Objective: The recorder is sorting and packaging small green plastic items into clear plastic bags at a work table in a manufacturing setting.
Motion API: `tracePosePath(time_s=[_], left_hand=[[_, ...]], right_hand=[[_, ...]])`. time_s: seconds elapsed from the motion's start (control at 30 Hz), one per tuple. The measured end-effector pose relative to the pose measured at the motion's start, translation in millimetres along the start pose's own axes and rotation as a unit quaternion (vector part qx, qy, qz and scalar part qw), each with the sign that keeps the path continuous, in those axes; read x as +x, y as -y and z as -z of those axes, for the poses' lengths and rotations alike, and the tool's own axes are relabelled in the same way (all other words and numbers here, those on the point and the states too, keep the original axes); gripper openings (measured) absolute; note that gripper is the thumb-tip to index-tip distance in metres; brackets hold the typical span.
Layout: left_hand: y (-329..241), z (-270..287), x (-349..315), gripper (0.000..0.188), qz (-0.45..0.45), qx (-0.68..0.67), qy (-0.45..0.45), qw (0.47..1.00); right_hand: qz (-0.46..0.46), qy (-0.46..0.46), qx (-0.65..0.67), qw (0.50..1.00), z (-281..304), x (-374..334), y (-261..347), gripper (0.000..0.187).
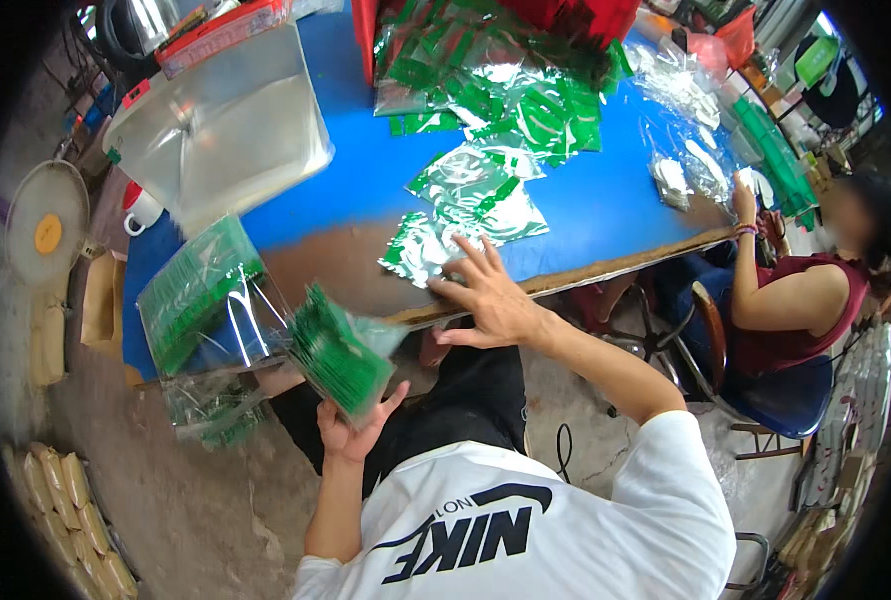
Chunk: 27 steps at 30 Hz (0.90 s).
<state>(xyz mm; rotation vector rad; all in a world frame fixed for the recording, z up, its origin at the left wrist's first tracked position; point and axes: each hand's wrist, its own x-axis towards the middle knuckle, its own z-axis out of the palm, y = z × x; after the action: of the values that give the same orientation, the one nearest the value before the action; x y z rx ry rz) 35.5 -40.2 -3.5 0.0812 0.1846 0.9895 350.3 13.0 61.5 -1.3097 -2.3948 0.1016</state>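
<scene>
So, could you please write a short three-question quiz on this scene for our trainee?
1. What does the person's left hand hold?
2. True or false: the co-worker at the right is seated.
3. Which of these is nearest to the person's right hand?
a) the white and red mug
b) the shiny packets at the table's near edge
c) the dark blue chair seat

Key:
1. A stack of green packets.
2. True.
3. b; the hand is spread, with its fingertips by those packets.
</scene>
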Motion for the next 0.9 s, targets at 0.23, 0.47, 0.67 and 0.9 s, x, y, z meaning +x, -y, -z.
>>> tracePosePath(time_s=[0.23,0.47,0.67,0.9], left_hand=[[17,-15,29,0.083,0.009,0.008,-0.010,1.000],[34,-7,34,0.066,-0.008,0.068,-0.149,0.986],[34,-13,35,0.061,0.021,0.075,-0.133,0.988],[22,8,20,0.064,0.038,0.034,-0.042,0.998]], right_hand=[[-0.016,0.006,0.166,0.986,-20,18,4,0.044],[-0.153,-0.066,0.136,0.977,5,-3,-20,0.042],[-0.125,-0.008,-0.051,0.991,27,-42,-54,0.062],[-0.050,0.010,0.083,0.995,-9,-7,-3,0.048]])
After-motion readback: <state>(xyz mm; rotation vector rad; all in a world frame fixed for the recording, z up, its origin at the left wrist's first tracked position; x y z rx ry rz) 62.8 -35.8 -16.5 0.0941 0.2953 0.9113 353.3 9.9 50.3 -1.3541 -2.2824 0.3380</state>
